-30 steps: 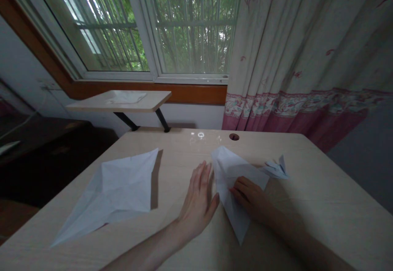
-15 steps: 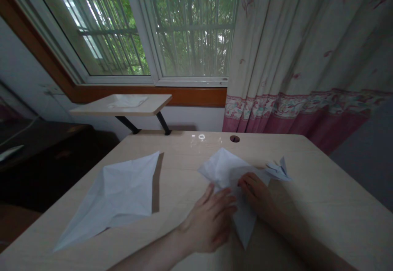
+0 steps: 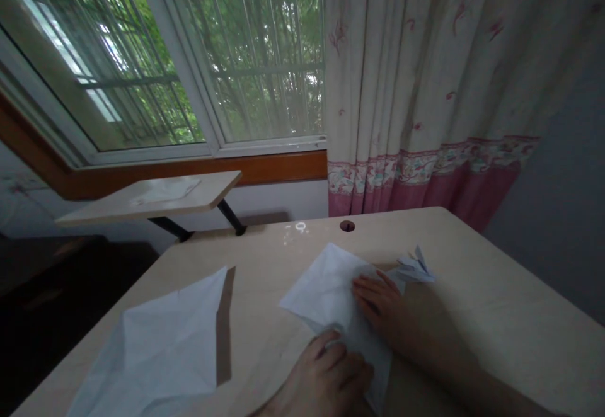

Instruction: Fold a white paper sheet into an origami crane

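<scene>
A creased white sheet of paper lies on the table in front of me, partly covered by both hands. My left hand is closed at its lower left edge, with curled fingers gripping the paper; the fingertips are partly hidden. Across the sheet's right side rests my right hand, fingers stretched out flat and pressing down. Just beyond that hand sits a small folded paper figure with pointed tips, close to the sheet's right corner.
A second creased sheet of paper lies on the left of the pale wooden table. A raised shelf at the back left carries another white paper. A round cable hole is near the back edge, before the curtain.
My left hand has drawn nearer to me and its fingers have curled at the sheet's edge. My right hand's fingers have flattened out. The camera view has shifted to the right and tilted.
</scene>
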`<state>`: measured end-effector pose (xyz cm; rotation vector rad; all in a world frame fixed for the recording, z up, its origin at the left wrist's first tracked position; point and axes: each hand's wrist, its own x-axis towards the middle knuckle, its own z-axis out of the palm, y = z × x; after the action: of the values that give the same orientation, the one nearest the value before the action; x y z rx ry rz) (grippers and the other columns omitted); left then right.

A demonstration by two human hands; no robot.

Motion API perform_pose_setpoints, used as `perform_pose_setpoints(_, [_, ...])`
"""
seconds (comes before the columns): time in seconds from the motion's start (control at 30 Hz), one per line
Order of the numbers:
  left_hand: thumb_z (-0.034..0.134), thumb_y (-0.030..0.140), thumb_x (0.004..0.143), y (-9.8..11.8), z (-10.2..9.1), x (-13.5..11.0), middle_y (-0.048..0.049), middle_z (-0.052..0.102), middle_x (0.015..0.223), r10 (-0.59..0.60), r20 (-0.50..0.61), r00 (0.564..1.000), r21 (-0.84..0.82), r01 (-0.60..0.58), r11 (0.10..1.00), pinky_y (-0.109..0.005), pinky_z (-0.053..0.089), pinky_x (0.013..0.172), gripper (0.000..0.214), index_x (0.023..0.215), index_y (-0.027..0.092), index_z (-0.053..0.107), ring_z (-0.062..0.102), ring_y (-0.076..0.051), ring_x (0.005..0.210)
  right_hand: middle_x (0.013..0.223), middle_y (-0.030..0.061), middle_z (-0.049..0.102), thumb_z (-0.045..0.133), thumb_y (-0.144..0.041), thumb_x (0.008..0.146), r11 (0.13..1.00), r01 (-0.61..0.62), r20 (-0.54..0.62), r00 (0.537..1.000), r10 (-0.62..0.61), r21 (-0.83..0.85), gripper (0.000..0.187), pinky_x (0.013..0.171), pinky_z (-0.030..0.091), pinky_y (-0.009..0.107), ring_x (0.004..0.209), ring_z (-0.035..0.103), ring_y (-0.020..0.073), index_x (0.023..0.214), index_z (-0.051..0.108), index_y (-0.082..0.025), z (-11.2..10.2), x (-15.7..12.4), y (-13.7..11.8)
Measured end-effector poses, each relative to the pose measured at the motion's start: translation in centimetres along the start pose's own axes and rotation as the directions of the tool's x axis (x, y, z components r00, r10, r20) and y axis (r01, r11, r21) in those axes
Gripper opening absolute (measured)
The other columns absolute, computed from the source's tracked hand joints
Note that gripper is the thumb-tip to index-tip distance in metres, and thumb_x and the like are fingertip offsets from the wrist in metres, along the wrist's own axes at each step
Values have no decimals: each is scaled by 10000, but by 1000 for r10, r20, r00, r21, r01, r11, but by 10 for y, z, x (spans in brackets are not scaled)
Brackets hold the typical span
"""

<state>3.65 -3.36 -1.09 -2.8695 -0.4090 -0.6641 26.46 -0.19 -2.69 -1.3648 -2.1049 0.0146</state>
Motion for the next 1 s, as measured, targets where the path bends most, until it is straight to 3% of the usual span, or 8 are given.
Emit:
perform_pose_setpoints(0.13, [517,599,976,-1,-4,-3,-37,728,1196,-83,-17,996,34,83,996,-354,452,1054,498,1246,197,636,669,-202,1004,1279,59,701,502,-169,928,999,-7,68,998,9,-38,347,1033,536,465,1215,637,257,1173,739,-234,-1,-2,-2])
perform_pose_setpoints(0.3, [496,711,918,2,-13,-9,-103,705,1262,-275,35,961,156,267,951,-370,549,915,673,1291,165,620,713,-258,1023,1313,91,676,513,-165,926,1000,2,90,996,0,-30,350,1040,534,459,1242,620,270,1197,733,-196,1,-5,-2])
perform_pose_setpoints(0.47, [509,724,901,6,-3,-11,-177,641,1339,-495,23,869,228,477,849,-406,580,890,727,1320,139,612,703,-311,1101,1305,109,678,484,-175,952,1000,-4,85,996,2,26,357,1027,548,448,1213,643,266,1224,715,-171,-2,-7,-2])
perform_pose_setpoints(0.6, [587,727,838,3,5,-10,-221,578,1395,-562,74,824,251,530,810,-463,571,925,831,1370,88,572,648,-368,1191,1301,101,679,472,-175,956,998,-31,76,997,27,61,366,1008,560,417,1170,671,255,1233,710,-191,-7,-6,-5])
perform_pose_setpoints(0.77, [640,713,809,-11,1,-10,-207,563,1418,-633,111,766,244,596,765,-515,530,986,843,1383,100,563,586,-398,1264,1323,82,664,466,-187,953,991,-48,114,993,33,123,388,998,562,405,1160,677,245,1268,690,-220,-7,-7,-7])
perform_pose_setpoints(0.87, [638,733,803,-17,-1,-12,-207,571,1411,-629,93,772,245,595,766,-541,517,995,838,1367,115,580,577,-413,1269,1337,75,655,477,-173,930,989,-52,135,990,33,135,403,1013,551,413,1184,662,245,1268,690,-223,-5,-10,-7])
perform_pose_setpoints(1.0, [573,675,901,-20,-3,-14,-165,638,1349,-578,20,816,243,557,794,-524,527,998,656,1294,153,634,616,-371,1235,1314,99,669,480,-166,925,989,1,170,985,-26,148,405,1007,555,412,1171,670,250,1270,689,-193,-9,-9,-8])
